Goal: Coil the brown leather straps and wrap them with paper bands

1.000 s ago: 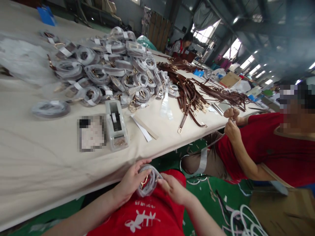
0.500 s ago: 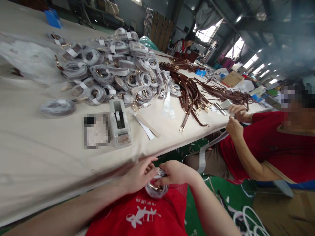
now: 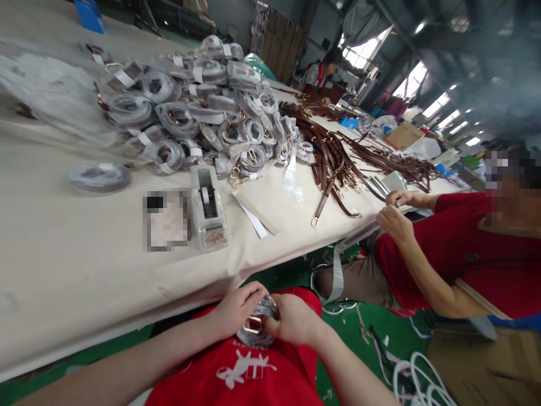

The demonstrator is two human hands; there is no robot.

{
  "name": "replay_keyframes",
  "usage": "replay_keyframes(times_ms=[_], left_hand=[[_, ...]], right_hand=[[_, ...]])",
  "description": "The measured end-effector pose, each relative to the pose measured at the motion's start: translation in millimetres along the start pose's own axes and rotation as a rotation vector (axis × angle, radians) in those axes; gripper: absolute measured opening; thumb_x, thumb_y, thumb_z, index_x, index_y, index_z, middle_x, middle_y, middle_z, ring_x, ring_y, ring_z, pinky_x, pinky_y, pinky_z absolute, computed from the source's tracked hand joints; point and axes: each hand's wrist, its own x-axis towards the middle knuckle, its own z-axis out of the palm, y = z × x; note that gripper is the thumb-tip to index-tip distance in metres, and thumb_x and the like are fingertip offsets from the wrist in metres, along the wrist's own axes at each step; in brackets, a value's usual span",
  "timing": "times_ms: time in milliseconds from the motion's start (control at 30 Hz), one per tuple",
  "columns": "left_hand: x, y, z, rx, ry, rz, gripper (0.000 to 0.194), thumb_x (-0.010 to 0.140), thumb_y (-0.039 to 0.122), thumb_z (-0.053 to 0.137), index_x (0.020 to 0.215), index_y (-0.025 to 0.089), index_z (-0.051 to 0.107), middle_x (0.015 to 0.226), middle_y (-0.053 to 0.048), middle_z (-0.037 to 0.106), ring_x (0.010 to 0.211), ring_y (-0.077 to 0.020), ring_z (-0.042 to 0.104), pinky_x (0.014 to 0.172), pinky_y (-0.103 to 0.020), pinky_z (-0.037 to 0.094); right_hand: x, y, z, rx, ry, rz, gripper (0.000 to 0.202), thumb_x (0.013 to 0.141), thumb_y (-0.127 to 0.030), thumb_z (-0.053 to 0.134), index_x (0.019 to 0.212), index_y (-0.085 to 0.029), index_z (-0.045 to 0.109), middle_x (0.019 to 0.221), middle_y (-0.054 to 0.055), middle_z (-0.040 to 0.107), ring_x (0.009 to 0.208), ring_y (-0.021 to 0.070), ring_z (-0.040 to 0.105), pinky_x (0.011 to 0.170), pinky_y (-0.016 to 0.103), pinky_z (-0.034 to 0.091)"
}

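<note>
Close to my red apron, both hands are wrapped round one coiled strap in clear plastic, a gold buckle showing in its middle. My left hand curls over its left and far side. From the right, my right hand grips it, the thumb reaching in towards the buckle. Beyond them on the table stands a tape dispenser, with paper strips to its right. A pile of wrapped, coiled straps lies behind the dispenser, and a single wrapped coil rests to the left.
Loose brown straps with gold clasps spread over the table's right side. A co-worker in a red shirt sits at my right, hands at the table edge. Plastic bags lie at left. A cardboard box stands on the green floor.
My left hand has closed down onto the coiled strap, its fingers formerly more raised. The strap and both hands have shifted slightly left. The co-worker's hands have moved a little left and down.
</note>
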Motion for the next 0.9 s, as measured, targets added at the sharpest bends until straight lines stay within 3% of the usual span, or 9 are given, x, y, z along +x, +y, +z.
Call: replay_keyframes(times_ms=[100,267,367,500,667,767,900], left_hand=[[-1.8,1.7,-0.8,0.02,0.001,0.016,0.035,0.096,0.045,0.037,0.092,0.019,0.06,0.082,-0.002,0.065,0.08,-0.0197,0.062,0.075,-0.029,0.047],[-5.0,1.0,0.0,0.051,-0.008,0.047,0.035,0.097,0.045,0.04,0.097,0.02,0.063,0.085,-0.002,0.068,0.082,-0.0198,0.064,0.075,-0.028,0.046],[-3.2,-3.6,3.0,-0.063,0.017,0.028,0.038,0.094,0.049,0.042,0.096,0.018,0.064,0.09,-0.004,0.068,0.088,-0.0212,0.064,0.081,-0.029,0.048],[0.0,-10.2,6.6,-0.221,0.075,-0.121,0.047,0.087,0.059,0.045,0.093,0.017,0.064,0.078,-0.002,0.063,0.069,-0.0196,0.059,0.06,-0.028,0.048],[4.6,-14.2,4.4,-0.167,0.05,-0.087,0.046,0.084,0.063,0.05,0.081,0.019,0.064,0.066,0.002,0.056,0.059,-0.0156,0.051,0.053,-0.024,0.041],[5.8,-13.7,3.4,-0.136,0.03,-0.087,0.048,0.082,0.066,0.051,0.076,0.02,0.063,0.062,0.003,0.053,0.057,-0.0147,0.048,0.05,-0.023,0.038],[6.9,-14.3,2.5,-0.004,0.062,-0.008,0.046,0.087,0.061,0.048,0.07,0.021,0.063,0.064,0.002,0.057,0.065,-0.0159,0.05,0.06,-0.022,0.041]], right_hand=[[-2.4,-7.3,6.8,-0.071,0.092,0.072,0.022,0.078,-0.031,0.055,0.088,-0.016,0.068,0.083,0.01,0.075,0.069,0.0204,0.066,0.055,0.027,0.027],[-2.4,-9.1,3.7,-0.097,0.088,0.102,0.021,0.076,-0.034,0.057,0.083,-0.018,0.07,0.079,0.009,0.076,0.07,0.023,0.069,0.054,0.027,0.029],[0.9,-11.7,1.3,-0.137,0.099,0.106,0.023,0.075,-0.035,0.059,0.084,-0.019,0.071,0.08,0.01,0.077,0.07,0.0244,0.07,0.054,0.027,0.03],[2.7,-16.5,3.5,-0.147,0.073,0.077,0.025,0.075,-0.037,0.062,0.087,-0.019,0.073,0.08,0.01,0.077,0.068,0.0246,0.071,0.051,0.027,0.029],[3.5,-4.2,-12.5,-0.029,0.018,-0.048,0.03,0.081,-0.048,0.063,0.091,-0.022,0.073,0.078,0.004,0.076,0.061,0.0187,0.067,0.048,0.024,0.031],[23.8,2.3,-43.6,-0.026,0.215,-0.116,0.032,0.088,-0.049,0.057,0.089,-0.02,0.071,0.082,0.005,0.075,0.07,0.0197,0.067,0.057,0.025,0.039],[81.3,-3.3,-80.1,0.013,0.596,-0.079,0.023,0.096,-0.029,0.046,0.097,-0.019,0.067,0.088,0.005,0.071,0.077,0.0173,0.066,0.071,0.025,0.046]])
